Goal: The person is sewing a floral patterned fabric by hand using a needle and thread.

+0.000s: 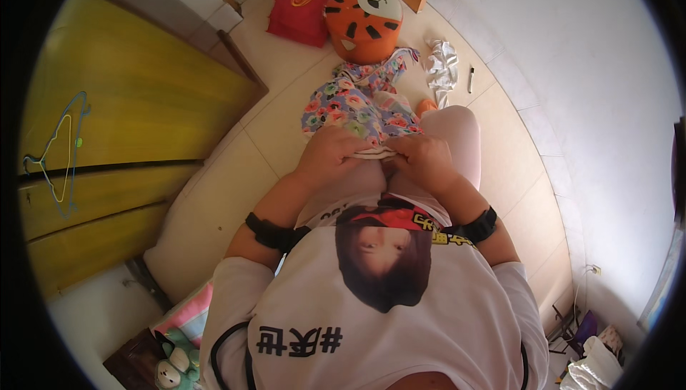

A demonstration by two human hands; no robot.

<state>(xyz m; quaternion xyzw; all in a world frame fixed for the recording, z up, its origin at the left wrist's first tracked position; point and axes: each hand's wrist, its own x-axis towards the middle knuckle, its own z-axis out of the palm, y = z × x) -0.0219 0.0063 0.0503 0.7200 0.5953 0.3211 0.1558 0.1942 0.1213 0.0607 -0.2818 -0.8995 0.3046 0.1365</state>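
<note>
A floral-print cloth garment (348, 103), blue-purple with pink and green flowers, lies over the lap and reaches down towards the floor. My left hand (335, 148) and my right hand (423, 154) are to be told apart by side: both grip its pale gathered edge above the thighs, fingers curled inward, a short gap between them. The fingertips are partly hidden in the fabric. Beyond the garment stands an orange tiger-patterned stool (362, 28), with part of the cloth against its base.
A red bag (300, 12) lies left of the stool. Crumpled white material (442, 65) and a marker pen (471, 80) lie on the tiled floor at right. Hangers (67, 159) hang on the yellow wooden furniture at left. A plush toy (177, 366) sits at lower left.
</note>
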